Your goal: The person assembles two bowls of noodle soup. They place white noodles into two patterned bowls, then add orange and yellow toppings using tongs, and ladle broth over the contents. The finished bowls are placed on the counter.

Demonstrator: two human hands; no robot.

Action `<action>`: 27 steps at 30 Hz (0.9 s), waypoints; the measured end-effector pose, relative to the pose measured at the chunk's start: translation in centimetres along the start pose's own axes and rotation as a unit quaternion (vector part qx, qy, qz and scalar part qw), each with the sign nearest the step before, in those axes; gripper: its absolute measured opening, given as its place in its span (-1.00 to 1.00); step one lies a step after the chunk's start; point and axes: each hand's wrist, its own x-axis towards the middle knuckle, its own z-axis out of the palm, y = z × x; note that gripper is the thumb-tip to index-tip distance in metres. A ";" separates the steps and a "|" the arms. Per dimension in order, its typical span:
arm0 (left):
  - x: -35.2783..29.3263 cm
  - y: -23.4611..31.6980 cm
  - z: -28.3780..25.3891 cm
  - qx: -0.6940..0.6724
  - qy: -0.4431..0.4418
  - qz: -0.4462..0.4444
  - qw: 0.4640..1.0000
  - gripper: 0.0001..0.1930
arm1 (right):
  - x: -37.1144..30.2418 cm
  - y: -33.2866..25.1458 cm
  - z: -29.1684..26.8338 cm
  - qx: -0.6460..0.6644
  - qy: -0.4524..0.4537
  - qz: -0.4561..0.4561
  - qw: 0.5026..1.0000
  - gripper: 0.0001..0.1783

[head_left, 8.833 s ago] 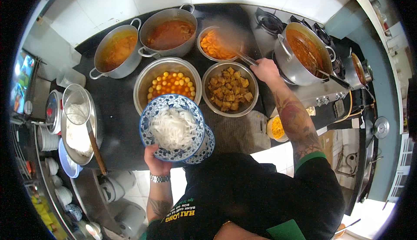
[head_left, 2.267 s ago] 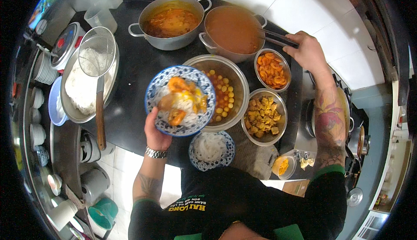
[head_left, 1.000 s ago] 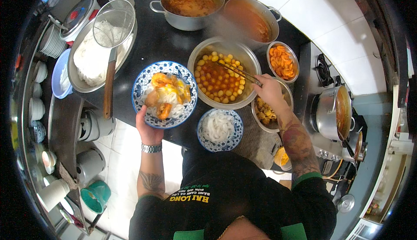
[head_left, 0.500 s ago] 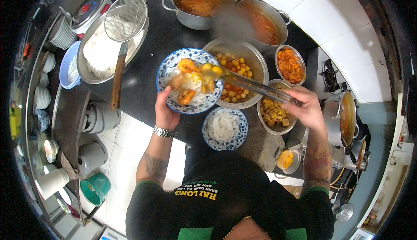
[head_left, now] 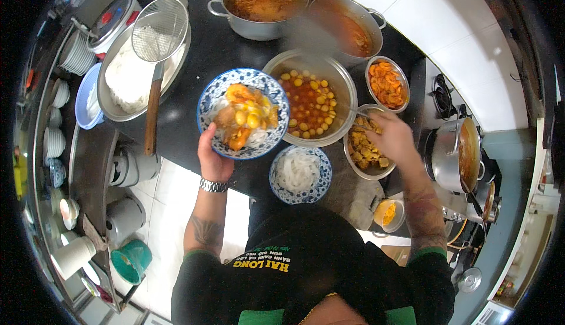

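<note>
1. Left hand is clamped on the near rim of a blue patterned bowl, thumb on the edge, holding it up over the black table.
2. That bowl holds white noodles topped with orange pieces and small yellow balls.
3. Right hand is over the metal bowl of brown chunks, fingers closed around a thin utensil; utensil is mostly hidden, can't tell what kind.
4. Big metal bowl of yellow balls in red sauce sits just beside the held bowl, between the two hands.
5. Second blue bowl with plain noodles rests on the table edge near the person's body.
6. Small metal bowl of orange pieces sits behind the right hand.
7. Two pots of orange broth stand at the far side of the table.
8. Left of the held bowl: a metal tray of white noodles with a wire strainer lying across it.
</note>
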 end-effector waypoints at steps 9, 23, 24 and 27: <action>0.1 0.0 -1.3 0.000 0.044 0.002 0.999 -0.46 | 3.1 -0.1 7.5 -0.038 0.064 0.008 0.997 -0.57; 0.0 0.0 -0.9 0.009 0.034 -0.008 0.999 -0.47 | 2.0 2.2 3.3 0.163 0.074 0.008 0.984 -0.67; 0.0 0.1 -0.7 0.013 0.026 -0.010 1.000 -0.47 | 1.5 1.9 2.1 0.187 0.078 0.016 0.979 -0.67; 0.2 -0.1 -0.1 0.018 0.011 -0.015 1.000 -0.49 | 0.1 0.6 -1.6 0.258 0.088 0.004 0.962 -0.65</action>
